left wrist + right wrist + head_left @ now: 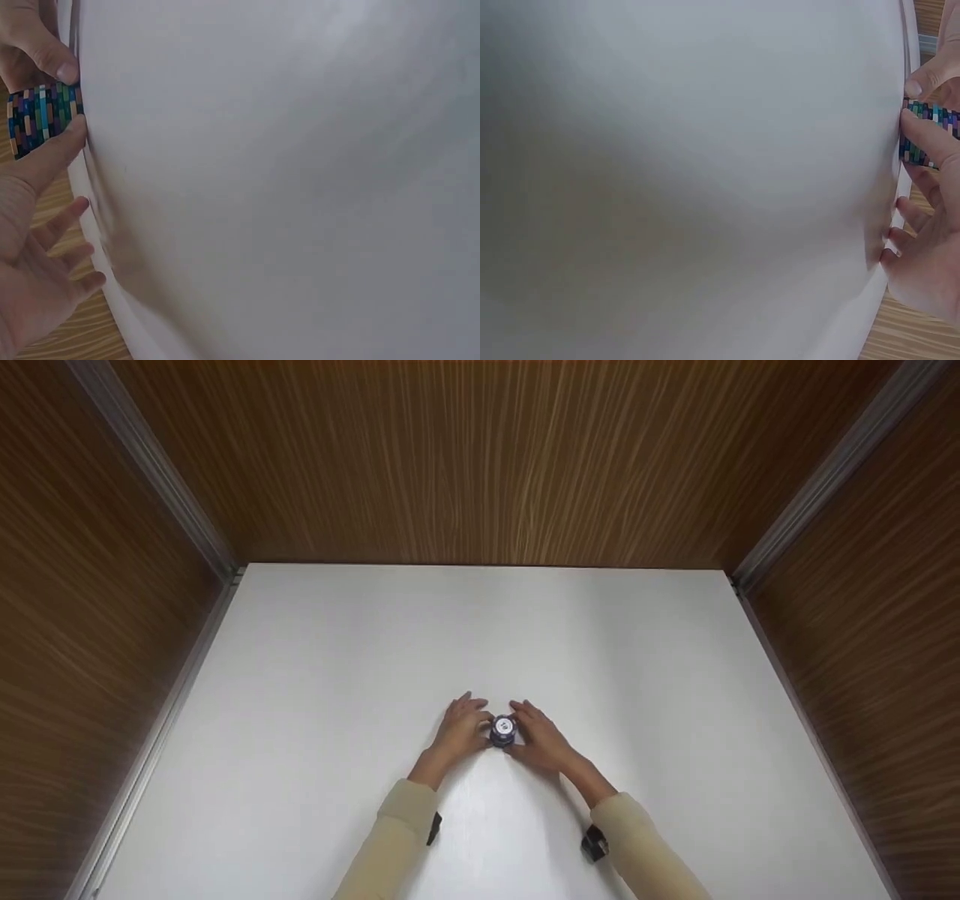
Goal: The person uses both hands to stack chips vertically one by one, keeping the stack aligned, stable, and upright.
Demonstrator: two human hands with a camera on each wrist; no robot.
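Note:
A stack of poker chips [503,727] stands upright on the white table, a dark chip with a white centre on top. Its side shows many coloured edge blocks in the left wrist view, where I see the same chip stack [43,112]. My left hand [459,731] grips the stack from the left with thumb and index finger, its other fingers spread apart. From the right, my right hand [546,741] pinches it too, thumb on the near side. In the right wrist view the chip stack [933,112] is partly covered by the fingers.
The white tabletop [480,622] spreads around both hands. Wood-grain panels [480,465] rise behind it and at both sides, with grey metal rails [157,465] along the corners. A dark wrist device [595,844] sits under the right sleeve.

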